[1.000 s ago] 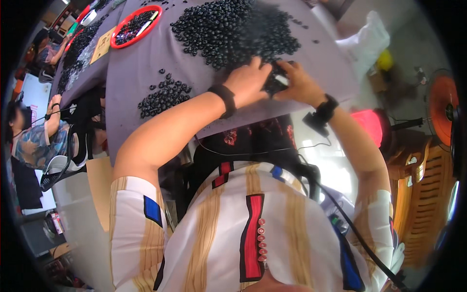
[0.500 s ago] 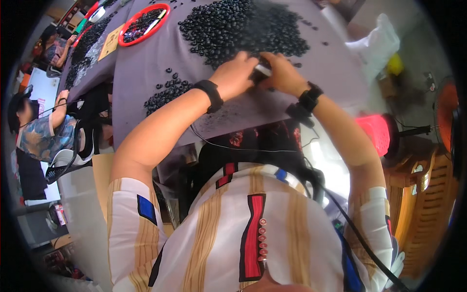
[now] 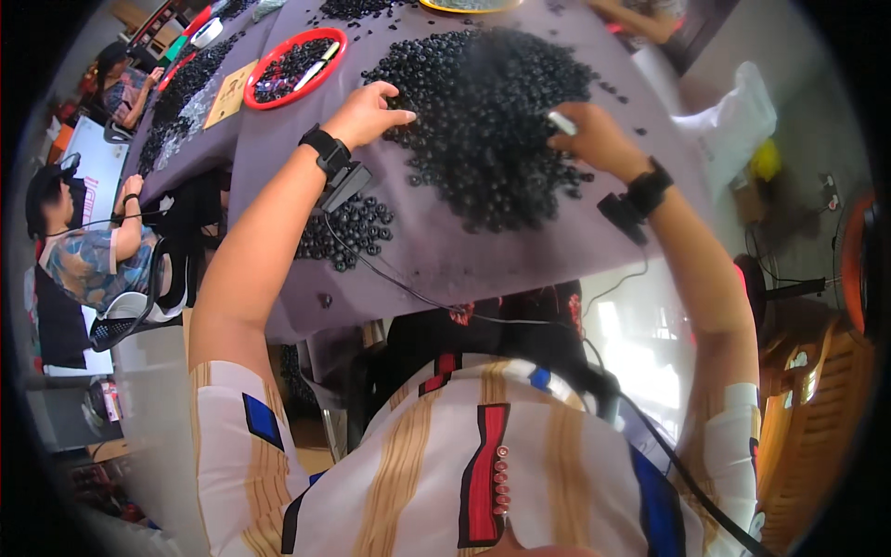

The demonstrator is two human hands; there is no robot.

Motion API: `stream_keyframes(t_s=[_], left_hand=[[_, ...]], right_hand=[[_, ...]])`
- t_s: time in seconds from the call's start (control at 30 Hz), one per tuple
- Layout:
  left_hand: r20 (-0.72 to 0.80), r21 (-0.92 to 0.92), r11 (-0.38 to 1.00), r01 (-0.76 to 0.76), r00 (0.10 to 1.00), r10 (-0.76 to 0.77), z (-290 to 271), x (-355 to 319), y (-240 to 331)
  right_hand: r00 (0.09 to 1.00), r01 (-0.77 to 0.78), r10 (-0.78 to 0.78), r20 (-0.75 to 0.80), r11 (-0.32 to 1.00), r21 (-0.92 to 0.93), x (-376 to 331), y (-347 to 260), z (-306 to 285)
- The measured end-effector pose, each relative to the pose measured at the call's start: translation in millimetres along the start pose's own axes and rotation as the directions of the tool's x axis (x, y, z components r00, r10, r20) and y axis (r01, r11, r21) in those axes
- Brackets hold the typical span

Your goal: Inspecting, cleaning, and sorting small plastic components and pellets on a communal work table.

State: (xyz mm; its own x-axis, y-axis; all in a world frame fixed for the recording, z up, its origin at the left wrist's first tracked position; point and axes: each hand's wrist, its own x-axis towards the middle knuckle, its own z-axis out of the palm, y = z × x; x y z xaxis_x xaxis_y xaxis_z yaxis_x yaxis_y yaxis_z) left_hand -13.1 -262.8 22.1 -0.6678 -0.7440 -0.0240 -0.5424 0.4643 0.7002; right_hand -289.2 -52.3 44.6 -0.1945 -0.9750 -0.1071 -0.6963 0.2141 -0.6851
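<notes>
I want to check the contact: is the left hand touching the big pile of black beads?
Touching. The head view shows the left hand with its fingertips resting on the left edge of the bead pile; no cloth shows between them.

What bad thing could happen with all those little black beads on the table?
The big pile of black beads sits loose on the purple cloth, with strays already scattered, so a sweep of the left hand might roll some off the edge. The right hand holds a small white piece over the pile; dropped, it could sink in among the beads. The thin cable trailing from the left wrist might drag the smaller heap.
</notes>
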Motion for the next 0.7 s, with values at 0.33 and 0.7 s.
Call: stream_keyframes(t_s=[0.33,0.7], left_hand=[[-0.076,0.147,0.987,-0.071,0.994,0.083,2,90,-6],[0.215,0.26,0.944,-0.204,0.965,0.15,34,100,30]], right_hand=[[0.966,0.176,-0.213,-0.147,0.957,-0.232,132,8,-11],[0.886,0.457,-0.462,0.041,0.852,-0.255,177,28,10]])
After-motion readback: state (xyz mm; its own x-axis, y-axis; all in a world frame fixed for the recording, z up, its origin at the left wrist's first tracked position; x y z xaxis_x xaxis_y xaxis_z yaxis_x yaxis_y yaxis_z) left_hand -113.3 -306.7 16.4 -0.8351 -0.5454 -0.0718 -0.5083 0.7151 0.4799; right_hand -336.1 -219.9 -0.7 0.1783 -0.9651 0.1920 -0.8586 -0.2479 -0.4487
